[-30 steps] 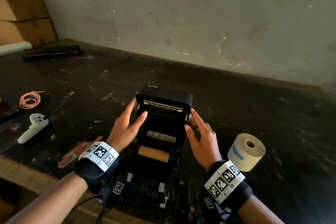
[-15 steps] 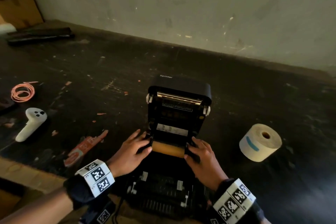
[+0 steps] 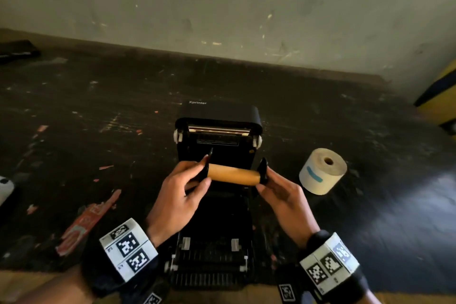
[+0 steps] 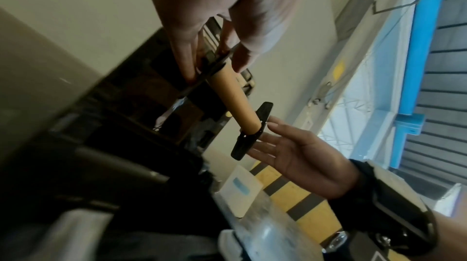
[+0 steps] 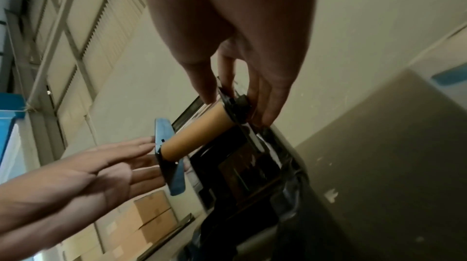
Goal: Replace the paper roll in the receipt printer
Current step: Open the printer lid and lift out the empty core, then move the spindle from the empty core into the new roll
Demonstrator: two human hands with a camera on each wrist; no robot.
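Note:
The black receipt printer [image 3: 217, 116] stands with its lid raised and its paper bay open. Just above the bay I hold an empty brown cardboard core [image 3: 233, 175] on a spindle with black end flanges. My left hand [image 3: 203, 173] pinches the left flange between thumb and fingers, as the left wrist view shows at the core [image 4: 233, 97]. My right hand [image 3: 262, 180] pinches the right flange, with the core [image 5: 194, 135] level between both hands. A full white paper roll [image 3: 323, 170] with a blue mark lies on its side to the right of the printer.
A dark, scuffed table [image 3: 98, 96] runs back to a wall. A red flat wrapper [image 3: 86, 224] lies left of the printer, and a white controller [image 3: 5, 187] sits at the left edge. A yellow and black striped object [image 3: 441, 99] stands far right.
Both hands went from the lid's sides down into the bay. They have lifted the spindle with the empty core up out of the bay.

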